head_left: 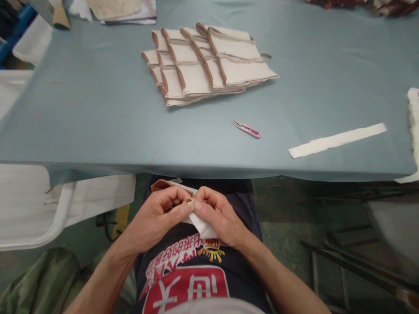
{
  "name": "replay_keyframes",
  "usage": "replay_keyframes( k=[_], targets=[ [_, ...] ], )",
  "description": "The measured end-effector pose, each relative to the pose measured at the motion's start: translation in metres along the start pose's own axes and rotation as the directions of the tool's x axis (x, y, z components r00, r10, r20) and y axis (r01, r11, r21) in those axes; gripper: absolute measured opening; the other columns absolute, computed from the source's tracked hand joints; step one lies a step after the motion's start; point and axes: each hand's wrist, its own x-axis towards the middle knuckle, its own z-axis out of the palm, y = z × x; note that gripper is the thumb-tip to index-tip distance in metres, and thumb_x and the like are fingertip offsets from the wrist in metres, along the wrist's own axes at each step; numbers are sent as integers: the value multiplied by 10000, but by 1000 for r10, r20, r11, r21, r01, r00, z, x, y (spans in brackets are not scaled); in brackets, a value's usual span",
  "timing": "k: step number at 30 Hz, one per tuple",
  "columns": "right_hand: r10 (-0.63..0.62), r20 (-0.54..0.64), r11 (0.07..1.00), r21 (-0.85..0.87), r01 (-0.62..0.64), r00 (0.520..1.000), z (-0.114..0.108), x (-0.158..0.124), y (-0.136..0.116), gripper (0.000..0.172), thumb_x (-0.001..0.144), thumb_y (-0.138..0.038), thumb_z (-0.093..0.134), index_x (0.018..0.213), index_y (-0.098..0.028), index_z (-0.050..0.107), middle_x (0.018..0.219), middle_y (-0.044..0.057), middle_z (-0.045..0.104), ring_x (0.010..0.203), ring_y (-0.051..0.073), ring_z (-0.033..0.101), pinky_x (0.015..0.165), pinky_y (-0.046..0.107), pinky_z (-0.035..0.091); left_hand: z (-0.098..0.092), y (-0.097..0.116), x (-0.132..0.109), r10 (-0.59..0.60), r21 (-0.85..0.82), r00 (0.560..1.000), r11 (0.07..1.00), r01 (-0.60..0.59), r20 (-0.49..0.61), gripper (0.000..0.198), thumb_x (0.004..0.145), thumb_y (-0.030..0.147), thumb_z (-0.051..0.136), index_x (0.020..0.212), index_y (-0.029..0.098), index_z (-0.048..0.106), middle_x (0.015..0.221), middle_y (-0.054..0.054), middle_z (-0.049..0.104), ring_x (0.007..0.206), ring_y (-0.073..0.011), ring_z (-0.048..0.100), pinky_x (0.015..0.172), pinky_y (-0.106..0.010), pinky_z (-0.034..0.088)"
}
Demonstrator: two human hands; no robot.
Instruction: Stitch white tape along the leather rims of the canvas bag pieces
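Over my lap, below the table edge, both hands pinch one small cream cloth piece [203,226] with a brown trimmed edge. My left hand [160,213] grips its left side with curled fingers. My right hand [220,214] holds the right side, thumb tips nearly touching at the brown edge. Part of the cloth is hidden under my fingers. On the grey-blue table [98,113] ahead lies a fanned stack of similar cream pieces with brown trim [206,63].
Pink thread snips [247,129] lie on the table in front of the stack. A long white fabric strip [337,140] rests to the right. White fleecy material [414,126] sits at the right edge. A white plastic chair [39,209] stands at left.
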Motion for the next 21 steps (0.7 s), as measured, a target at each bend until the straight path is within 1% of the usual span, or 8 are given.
replay_keyframes(
  k=[3, 6, 9, 14, 17, 21],
  targets=[
    [26, 26, 1000, 6, -26, 999, 3, -2, 7, 497, 863, -667, 688, 802, -215, 491, 675, -71, 431, 569, 93, 341, 508, 229, 272, -5, 0, -5, -57, 56, 998, 997, 56, 5, 337, 889, 460, 729, 778, 148, 669, 733, -3, 622, 659, -120, 526, 591, -200, 434],
    [29, 26, 1000, -4, -29, 999, 7, -4, 16, 377, 915, -549, 641, 815, -214, 498, 670, -73, 418, 569, 97, 332, 516, 234, 267, -5, 2, -15, -92, 184, 995, 978, 100, -50, 337, 913, 469, 681, 793, 155, 693, 743, -16, 667, 676, -138, 568, 615, -216, 461],
    [26, 3, 998, -58, -25, 1000, 11, -4, 22, 283, 927, -449, 598, 808, -214, 495, 658, -73, 411, 576, 103, 336, 523, 240, 271, -1, 3, -24, -63, 332, 991, 938, 100, -119, 336, 945, 445, 619, 772, 167, 695, 725, -12, 678, 671, -143, 577, 621, -220, 464],
    [-40, -37, 974, -226, 31, 998, 16, -7, 26, 226, 935, -386, 572, 802, -214, 510, 652, -65, 448, 580, 112, 384, 540, 253, 292, 7, 1, -32, 11, 464, 976, 881, 93, -215, 310, 944, 395, 566, 753, 182, 685, 677, 9, 651, 632, -141, 563, 595, -224, 448],
    [-88, -54, 951, -303, 68, 995, 17, -9, 23, 195, 937, -353, 563, 807, -215, 514, 654, -60, 485, 578, 114, 415, 545, 253, 309, 10, -3, -33, 54, 470, 964, 879, 78, -262, 280, 910, 361, 555, 717, 185, 656, 640, 20, 613, 588, -132, 523, 562, -226, 419],
    [-147, -55, 922, -369, 117, 988, 16, -10, 18, 198, 947, -327, 535, 786, -215, 514, 638, -58, 496, 564, 112, 425, 533, 251, 311, 12, -7, -31, 24, 344, 959, 936, 78, -282, 267, 876, 371, 567, 689, 188, 613, 621, 25, 578, 560, -126, 485, 525, -225, 387]
  ],
)
